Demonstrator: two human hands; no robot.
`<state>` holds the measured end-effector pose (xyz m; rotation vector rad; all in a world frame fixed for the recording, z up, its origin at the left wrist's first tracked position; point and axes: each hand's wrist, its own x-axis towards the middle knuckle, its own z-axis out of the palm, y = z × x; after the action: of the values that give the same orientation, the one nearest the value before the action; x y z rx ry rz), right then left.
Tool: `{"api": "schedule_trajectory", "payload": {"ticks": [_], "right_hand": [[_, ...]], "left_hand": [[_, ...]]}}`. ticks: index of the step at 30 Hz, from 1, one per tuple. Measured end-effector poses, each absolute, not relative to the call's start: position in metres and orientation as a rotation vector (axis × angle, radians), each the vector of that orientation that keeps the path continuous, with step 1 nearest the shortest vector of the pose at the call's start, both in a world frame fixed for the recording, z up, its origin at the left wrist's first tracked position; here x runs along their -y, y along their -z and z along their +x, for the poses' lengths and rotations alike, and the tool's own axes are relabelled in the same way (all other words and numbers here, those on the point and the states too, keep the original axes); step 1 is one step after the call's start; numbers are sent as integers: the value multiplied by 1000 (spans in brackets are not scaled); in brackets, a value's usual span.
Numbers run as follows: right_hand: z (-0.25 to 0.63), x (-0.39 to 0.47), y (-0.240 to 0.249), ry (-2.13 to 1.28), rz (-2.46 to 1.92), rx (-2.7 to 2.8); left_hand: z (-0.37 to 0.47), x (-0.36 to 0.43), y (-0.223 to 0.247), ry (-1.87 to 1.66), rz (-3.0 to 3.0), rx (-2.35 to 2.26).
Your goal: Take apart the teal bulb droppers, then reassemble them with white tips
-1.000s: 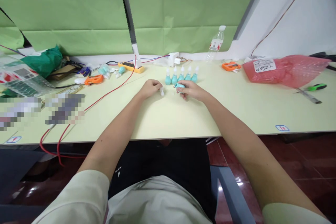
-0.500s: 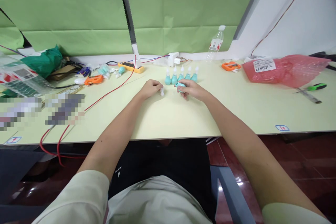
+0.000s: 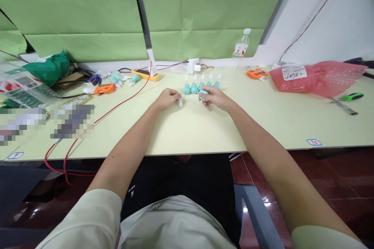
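Note:
Between the fingertips of my left hand is a small white translucent nozzle, held just above or on the table. My right hand is closed around a teal bulb, whose open end points up and to the left. Just behind the hands, several teal bulbs with white tips stand upright in a row, the leftmost one nearest my left hand. A tiny speck lies on the table between the two hands.
Orange clamps lie at the left and right. A red plastic bag, a green-handled tool and a clear bottle are at the right. A red cable crosses the table on the left.
My right hand has shifted slightly to the right with the teal bulb, and the bulb's open end has tilted more upward. The left hand stays nearly still.

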<state>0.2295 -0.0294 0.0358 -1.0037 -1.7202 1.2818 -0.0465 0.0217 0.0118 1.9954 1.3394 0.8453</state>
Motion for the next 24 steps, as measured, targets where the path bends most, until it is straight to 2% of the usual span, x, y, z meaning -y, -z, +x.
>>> {"api": "schedule_trajectory", "payload": {"ticks": [7,11,16,24], "right_hand": [[248,16,-37,-1099,-1042,1592],[272,10,-40,-937,-1217,1746],[296,13,-46,-1003,-1391,1973],[297,22,-53,-1053,-1398,2041]], "left_hand": [[-50,-29,-7,-951,1936,-1439],[-53,-34,-3,-1057,1883,-1531],[-55,-37,0,-1085,1894,-1557],[-54,-37,-1,-1079,1896,-1559]]}}
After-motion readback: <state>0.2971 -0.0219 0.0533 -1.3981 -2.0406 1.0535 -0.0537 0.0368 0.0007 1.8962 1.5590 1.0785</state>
